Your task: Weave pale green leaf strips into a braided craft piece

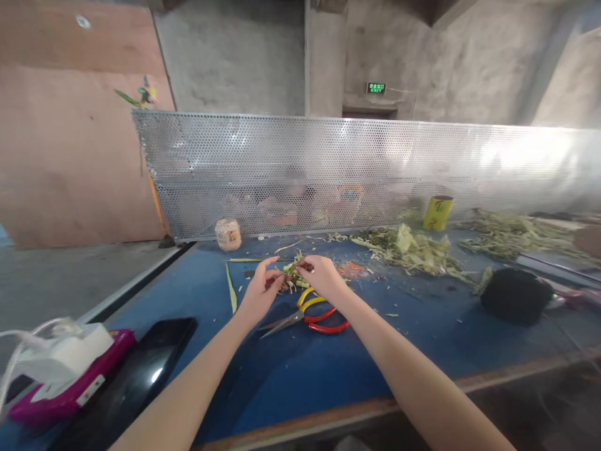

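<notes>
My left hand (260,289) and my right hand (325,277) meet over the middle of the blue table. Between their pinched fingertips is a thin strip of green plant leaf (292,268); my fingers hide part of it. A small heap of pale green leaf scraps (297,285) lies just beneath. Nearer to me lies a pair of scissors (291,321) with one yellow and one red handle, blades pointing left. To the left of my left hand rests a long pale leaf strip (231,289).
A black phone (141,376) and a magenta power strip (77,396) with white plugs lie at left. A whitish roll (228,235) stands near the perforated metal screen (263,169). Dried leaves (413,250), a yellow-green can (437,213) and a black object (515,297) are at right.
</notes>
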The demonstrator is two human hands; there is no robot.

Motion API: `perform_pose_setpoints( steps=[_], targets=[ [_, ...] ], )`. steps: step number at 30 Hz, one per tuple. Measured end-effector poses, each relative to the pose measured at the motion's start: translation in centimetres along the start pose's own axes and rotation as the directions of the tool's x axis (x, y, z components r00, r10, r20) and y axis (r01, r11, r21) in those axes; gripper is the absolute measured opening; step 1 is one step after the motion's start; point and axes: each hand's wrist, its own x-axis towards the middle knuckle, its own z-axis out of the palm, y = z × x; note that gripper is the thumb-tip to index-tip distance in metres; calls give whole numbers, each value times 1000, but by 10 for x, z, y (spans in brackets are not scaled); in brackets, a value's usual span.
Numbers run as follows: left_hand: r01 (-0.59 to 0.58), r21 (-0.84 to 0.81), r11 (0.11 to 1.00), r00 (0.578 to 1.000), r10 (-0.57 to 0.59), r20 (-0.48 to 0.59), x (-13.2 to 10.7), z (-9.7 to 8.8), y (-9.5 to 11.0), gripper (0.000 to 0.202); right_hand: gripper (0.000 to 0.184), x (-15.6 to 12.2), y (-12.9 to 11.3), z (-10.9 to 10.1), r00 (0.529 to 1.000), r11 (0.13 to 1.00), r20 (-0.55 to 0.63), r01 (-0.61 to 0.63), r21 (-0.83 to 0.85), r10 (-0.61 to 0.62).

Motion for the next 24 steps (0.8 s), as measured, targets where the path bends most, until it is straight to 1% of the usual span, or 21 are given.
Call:
perform_pose_setpoints(
  steps=[4, 7, 10, 11, 12, 13, 14, 15, 16, 17, 18, 19, 21, 22, 24],
  targets=[
    [15, -2, 1000, 1000, -15, -13, 1, -2, -3, 43, 16, -1, 3, -5, 1000, 998, -21, 7, -69, -8],
    [3, -16, 1000, 999, -4, -32, 2, -4, -5, 44, 17, -1, 4, -10, 999, 991, -39, -14, -132, 9],
    [14, -7, 1000, 997, -15, -76, 3, -7, -6, 43, 18, -1, 4, -15, 998, 983, -63, -39, -177, 28],
    [21, 0, 1000, 996, -21, -91, 3, -8, -6, 43, 19, -2, 3, -17, 998, 980, -62, -38, -193, 27],
    [28, 4, 1000, 994, -27, -105, 4, -9, -6, 43, 20, -2, 2, -19, 999, 978, -38, -21, -210, 14],
    [33, 4, 999, 992, -32, -121, 4, -10, -7, 43, 21, -3, 1, -21, 1000, 974, 19, 15, -225, -11],
    [38, 1, 999, 990, -37, -139, 5, -10, -7, 42, 21, -5, 0, -23, 994, 970, 101, 63, -236, -40],
    [42, -3, 999, 986, -42, -161, 5, -11, -7, 42, 20, -7, 0, -25, 973, 963, 217, 125, -238, -72],
    [47, -6, 999, 982, -47, -182, 5, -12, -7, 41, 20, -10, -1, -26, 938, 956, 337, 173, -238, -86],
    [50, -8, 999, 978, -51, -200, 5, -12, -8, 40, 25, -12, -2, -26, 901, 950, 428, 187, -248, -66],
    [52, -7, 999, 975, -52, -214, 6, -13, -8, 40, 31, -14, -3, -26, 869, 943, 495, 187, -276, -27],
    [51, -5, 999, 973, -51, -223, 6, -13, -9, 39, 37, -17, -4, -26, 843, 934, 538, 184, -306, 10],
    [47, 1, 999, 972, -46, -230, 6, -14, -10, 39, 45, -20, -5, -24, 807, 912, 587, 194, -361, 61],
    [46, 4, 999, 972, -44, -233, 6, -15, -10, 39, 47, -21, -6, -23, 796, 901, 601, 210, -380, 68],
    [45, 10, 999, 971, -41, -234, 5, -15, -10, 39, 49, -21, -7, -21, 789, 877, 611, 246, -413, 66]
  ],
)
